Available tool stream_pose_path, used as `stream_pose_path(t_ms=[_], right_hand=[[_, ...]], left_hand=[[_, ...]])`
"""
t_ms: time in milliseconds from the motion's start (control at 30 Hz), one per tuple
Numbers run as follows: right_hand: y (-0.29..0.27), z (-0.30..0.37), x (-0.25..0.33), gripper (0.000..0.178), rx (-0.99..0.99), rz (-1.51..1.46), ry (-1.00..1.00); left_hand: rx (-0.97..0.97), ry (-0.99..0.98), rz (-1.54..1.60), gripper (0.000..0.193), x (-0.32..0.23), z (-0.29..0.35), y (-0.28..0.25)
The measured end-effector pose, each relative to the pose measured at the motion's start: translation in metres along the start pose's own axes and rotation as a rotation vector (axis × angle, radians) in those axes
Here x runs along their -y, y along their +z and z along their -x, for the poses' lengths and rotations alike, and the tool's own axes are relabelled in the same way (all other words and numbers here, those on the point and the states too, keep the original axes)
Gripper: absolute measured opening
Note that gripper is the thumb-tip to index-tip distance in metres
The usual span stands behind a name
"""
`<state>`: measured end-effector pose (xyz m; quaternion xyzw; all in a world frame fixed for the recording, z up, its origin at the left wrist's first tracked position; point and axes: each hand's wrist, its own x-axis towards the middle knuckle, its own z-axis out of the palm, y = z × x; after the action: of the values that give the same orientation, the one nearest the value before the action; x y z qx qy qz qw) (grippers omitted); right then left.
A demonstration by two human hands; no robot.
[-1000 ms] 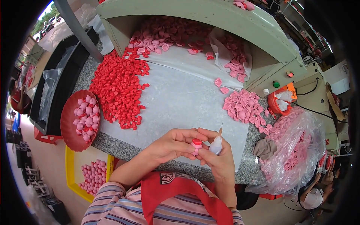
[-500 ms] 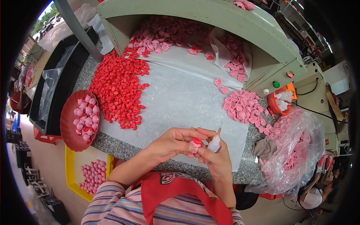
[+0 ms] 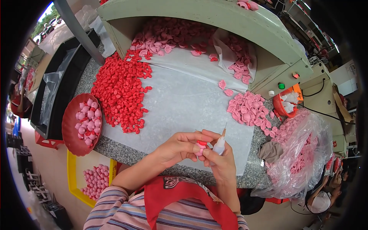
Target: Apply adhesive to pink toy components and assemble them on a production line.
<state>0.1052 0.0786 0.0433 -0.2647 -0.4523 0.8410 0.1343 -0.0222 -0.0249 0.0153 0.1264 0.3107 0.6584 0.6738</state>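
Note:
Between my two hands, over the near part of the white paper (image 3: 180,99), is a small pink piece with a red cap (image 3: 201,147). My left hand (image 3: 177,147) pinches it from the left. The fingers of my right hand (image 3: 222,161) press on it from the other side. Also in my right hand is a small white glue bottle (image 3: 219,145), tilted with its thin needle tip pointing up and away. Red small parts (image 3: 119,92) lie heaped to the left. Pink shell-like pieces (image 3: 249,109) form a pile to the right.
A red scalloped bowl (image 3: 69,134) holds pink-and-red pieces, above a yellow bin (image 3: 72,172) with more. A pale green machine housing (image 3: 191,9) stands behind with pink pieces inside. At right are an orange-red basket (image 3: 281,107) and a clear plastic bag (image 3: 306,165).
The pink-and-red piece has turned slightly between my fingers. My hands stay nearly in place, with the bottle still in the right one.

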Motion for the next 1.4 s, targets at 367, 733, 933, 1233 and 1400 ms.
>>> stream_pose_path(t_ms=[367,733,933,1233,1400], right_hand=[[0.003,0.003,0.006,0.045,-0.043,0.042,-0.012],[-0.003,-0.001,0.002,0.045,-0.063,0.087,-0.025],[-0.004,-0.002,0.001,0.042,-0.057,0.049,-0.014],[0.004,0.008,0.002,0.040,-0.192,0.075,-0.240],[-0.001,0.016,-0.003,0.024,-0.167,0.325,-0.452]], left_hand=[[-0.050,-0.046,0.084,0.038,-0.002,-0.001,0.009],[-0.073,-0.015,0.075,0.033,0.005,-0.006,0.005],[-0.079,-0.035,0.061,0.036,0.005,-0.006,0.005],[-0.049,0.089,-0.026,0.043,-0.010,0.000,0.026],[-0.087,0.222,-0.233,0.047,-0.010,0.004,0.024]])
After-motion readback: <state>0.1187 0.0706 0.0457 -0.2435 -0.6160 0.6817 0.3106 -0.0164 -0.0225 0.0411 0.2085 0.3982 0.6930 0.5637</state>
